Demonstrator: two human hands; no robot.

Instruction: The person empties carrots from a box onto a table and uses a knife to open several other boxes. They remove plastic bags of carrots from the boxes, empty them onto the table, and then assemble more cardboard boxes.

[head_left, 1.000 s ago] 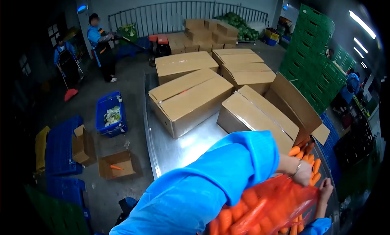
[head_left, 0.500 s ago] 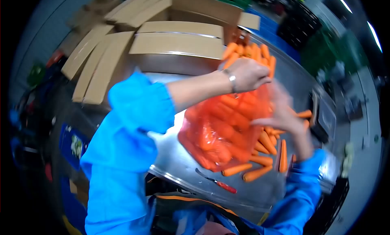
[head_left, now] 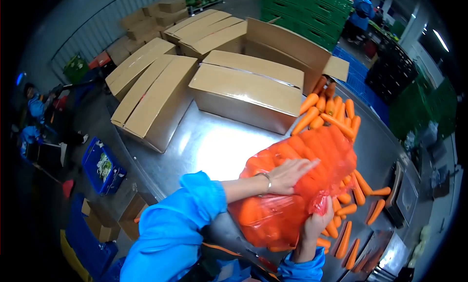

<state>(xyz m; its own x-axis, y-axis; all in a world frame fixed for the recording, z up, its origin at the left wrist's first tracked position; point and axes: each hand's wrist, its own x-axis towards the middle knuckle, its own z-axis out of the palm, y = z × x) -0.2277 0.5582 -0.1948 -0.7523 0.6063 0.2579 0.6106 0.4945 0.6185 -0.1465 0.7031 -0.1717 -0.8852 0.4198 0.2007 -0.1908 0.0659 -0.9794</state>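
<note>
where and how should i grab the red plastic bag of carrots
Likely best by the bunched plastic of the red bag, coming from its right side, where the right hand grips: it gathers narrow there, while the rest bulges wide.

free: tabletop (head_left: 209, 141) left | blocked: cartons (head_left: 246, 94) beyond, carrots (head_left: 359, 189) right | near side: unclear

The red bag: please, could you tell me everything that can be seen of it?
The red bag looks like thin, shiny, see-through plastic. It bulges with carrots and lies on the metal table, loose carrots beside it. The left hand rests open on top; the right hand grips a crumpled, gathered part. Whether it is tied cannot be seen.
</note>
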